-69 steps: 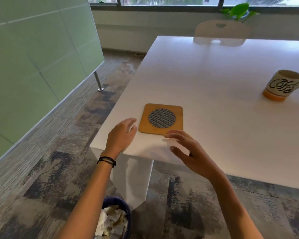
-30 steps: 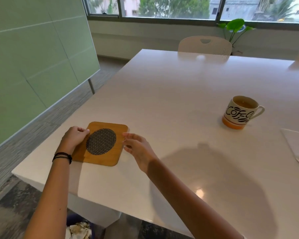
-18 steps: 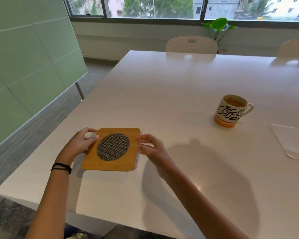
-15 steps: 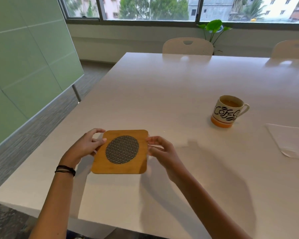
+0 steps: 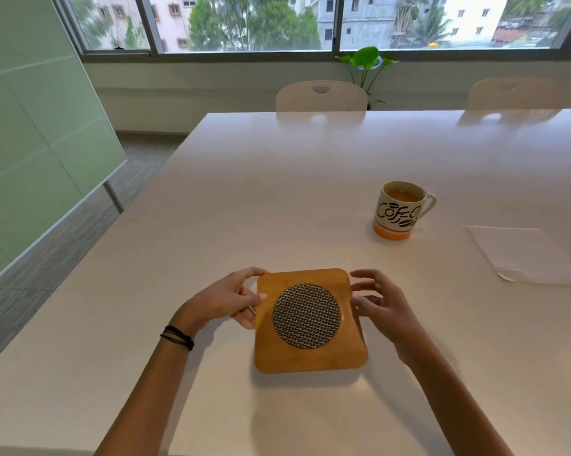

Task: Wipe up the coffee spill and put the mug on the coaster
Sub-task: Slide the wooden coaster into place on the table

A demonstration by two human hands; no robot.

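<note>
Carried inward from the table's left corner to lower centre of the frame: the square bamboo coaster with its round woven insert, now flat or nearly flat on the white table. Left hand curled on the coaster's left edge, thumb on top and fingers tucked beneath or beside it, apparently gripping. Right hand just beside the right edge, fingers spread and loosely bent, holding nothing; touching the wood or just clear of it, hard to tell. Coffee mug upright in the right-centre of the frame, up and to the right of the coaster, well apart from it, handle pointing right, brown liquid near the brim. Right hand plainly the nearer one to the mug, with the handle on its far side. White napkin flat at the right edge of the frame, right of the mug. No coffee spill visible on the tabletop. Probably setting the coaster down, with fetching the mug next.
</note>
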